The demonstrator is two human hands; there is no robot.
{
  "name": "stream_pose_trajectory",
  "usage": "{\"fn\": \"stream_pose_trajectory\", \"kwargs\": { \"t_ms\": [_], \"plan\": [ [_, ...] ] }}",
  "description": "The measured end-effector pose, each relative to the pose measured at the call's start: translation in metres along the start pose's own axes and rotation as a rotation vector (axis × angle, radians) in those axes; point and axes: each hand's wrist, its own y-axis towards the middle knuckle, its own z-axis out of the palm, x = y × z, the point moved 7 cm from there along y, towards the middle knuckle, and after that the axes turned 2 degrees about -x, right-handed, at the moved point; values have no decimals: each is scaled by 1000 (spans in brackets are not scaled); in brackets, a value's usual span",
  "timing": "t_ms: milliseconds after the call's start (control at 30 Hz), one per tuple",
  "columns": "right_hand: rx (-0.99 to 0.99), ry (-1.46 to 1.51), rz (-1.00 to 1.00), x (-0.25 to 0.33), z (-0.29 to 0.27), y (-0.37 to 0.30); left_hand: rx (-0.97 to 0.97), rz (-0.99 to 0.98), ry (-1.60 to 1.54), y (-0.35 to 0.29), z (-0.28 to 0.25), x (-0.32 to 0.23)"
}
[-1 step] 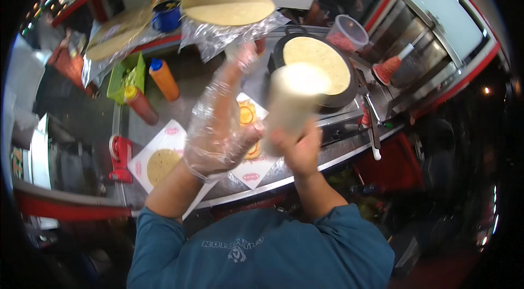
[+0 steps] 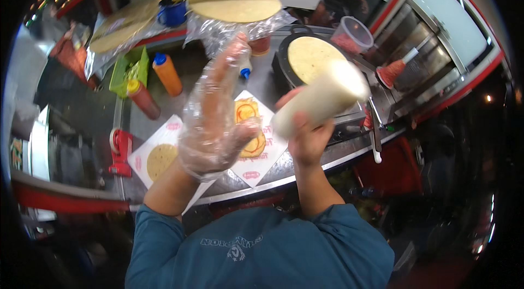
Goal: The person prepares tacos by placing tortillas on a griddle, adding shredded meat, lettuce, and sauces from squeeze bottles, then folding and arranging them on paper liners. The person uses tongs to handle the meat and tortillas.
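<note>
We logged the left hand as wide open: palm bare of any object, fingers extended up and away, thumb well apart, the whole hand in a clear plastic glove. It hung above the desk, between two sheets of white paper, overlapping both in view. The right hand, ungloved, was wrapped around the lower part of a white bottle, raised over the near side of the desk and tilted, upper end toward the right. That end was motion-blurred and hid part of the round griddle, where a large flatbread lay flat.

Under the left hand's thumb side, we saw yellow food with red sauce on the right paper; a smaller flatbread lay on the left paper.

Versus the earlier frame: the white bottle had stood nearer upright and now leaned much further right, uncovering more of the right paper. A blue-tipped squeeze bottle, mostly hidden before, now showed beside the left fingers. The left hand's spread was about the same. The whole view had shifted slightly.
</note>
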Motion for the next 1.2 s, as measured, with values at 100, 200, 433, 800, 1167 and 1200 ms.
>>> {"fn": "stream_pose_trajectory", "kwargs": {
  "t_ms": [100,200,433,800,1167,1200],
  "plan": [
    [18,-17,222,-93,-31,11,54,-80,-86,-33,-12,-22],
    [-23,-18,334,-113,-39,12,415,-472,281,-101,-15,-35],
    [168,8,312,-115,-27,29,324,-782,287,-247,-32,-3],
    [-132,-17,254,-124,-16,70,347,-706,347,-244,-68,-3],
    [-11,-250,109,-121,-4,39,400,-871,233,-253,-49,-6],
    [-67,-205,148,-123,-7,48,390,-847,231,-255,-52,-4]
  ]
}}
